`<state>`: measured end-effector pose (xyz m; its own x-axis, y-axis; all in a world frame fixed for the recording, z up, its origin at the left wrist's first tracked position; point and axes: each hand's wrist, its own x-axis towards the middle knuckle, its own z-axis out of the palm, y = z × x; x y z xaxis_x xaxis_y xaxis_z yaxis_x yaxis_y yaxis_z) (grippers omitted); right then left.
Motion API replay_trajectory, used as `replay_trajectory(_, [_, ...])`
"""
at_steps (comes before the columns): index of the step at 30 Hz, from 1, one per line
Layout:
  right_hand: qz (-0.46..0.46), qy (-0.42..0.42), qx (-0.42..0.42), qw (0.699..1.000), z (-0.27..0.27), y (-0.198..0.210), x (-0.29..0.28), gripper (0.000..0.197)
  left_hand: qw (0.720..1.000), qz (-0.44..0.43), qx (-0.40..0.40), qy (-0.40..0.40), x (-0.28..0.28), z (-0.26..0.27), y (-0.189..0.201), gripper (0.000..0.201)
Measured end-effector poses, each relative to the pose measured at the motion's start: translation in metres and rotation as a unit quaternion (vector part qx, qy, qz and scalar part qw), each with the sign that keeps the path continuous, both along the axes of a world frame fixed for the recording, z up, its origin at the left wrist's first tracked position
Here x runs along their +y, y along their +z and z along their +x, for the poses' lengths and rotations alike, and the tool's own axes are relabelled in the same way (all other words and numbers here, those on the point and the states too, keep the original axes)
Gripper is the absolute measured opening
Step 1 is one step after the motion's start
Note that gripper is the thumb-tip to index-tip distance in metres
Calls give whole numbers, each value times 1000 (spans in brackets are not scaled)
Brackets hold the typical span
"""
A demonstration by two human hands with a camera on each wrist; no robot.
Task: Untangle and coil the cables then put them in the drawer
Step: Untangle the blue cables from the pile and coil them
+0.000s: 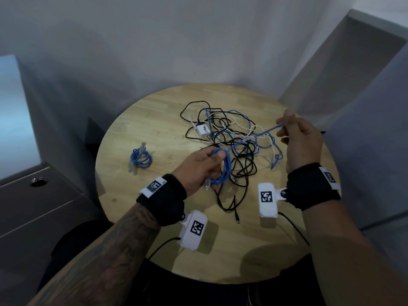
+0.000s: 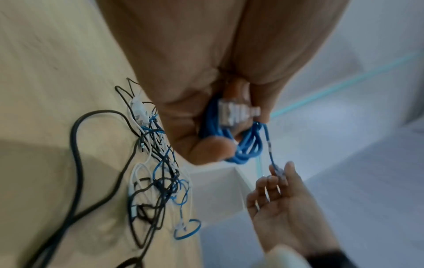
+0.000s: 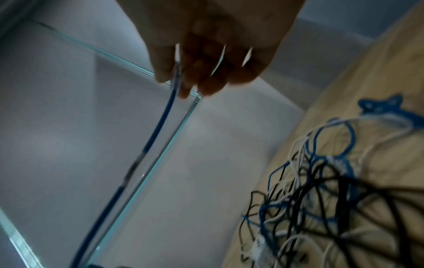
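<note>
Blue cable (image 1: 223, 166), partly looped into a coil in the air near the round table's (image 1: 136, 217) front edge, free end stretched taut toward the right edge. Finished blue coil (image 1: 140, 159) lies flat near the left edge. Black, white and blue tangle (image 1: 229, 138) sprawls mid-table.

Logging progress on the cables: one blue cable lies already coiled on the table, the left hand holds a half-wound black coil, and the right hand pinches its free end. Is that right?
Not quite: the coil in the left hand is blue, not black, as the head view shows. The rest holds: a coiled blue cable lies on the table, and the right hand pinches the free end.
</note>
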<state>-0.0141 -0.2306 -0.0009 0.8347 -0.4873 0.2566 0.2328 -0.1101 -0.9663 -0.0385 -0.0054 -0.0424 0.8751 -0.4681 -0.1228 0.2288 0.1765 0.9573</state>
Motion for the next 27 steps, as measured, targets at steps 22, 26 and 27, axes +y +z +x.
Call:
replay_trajectory(22, [-16,245,117,962,-17,-25,59,7,997,-60,12,39,18,13,16,17])
replay_trajectory(26, [50,259,131,956,-19,-21,61,6,998,-56,25,20,17,13,18,24])
replay_trajectory(27, [60,267,141,951,-20,-22,63,9,997,-66,36,9,17,13,18,29])
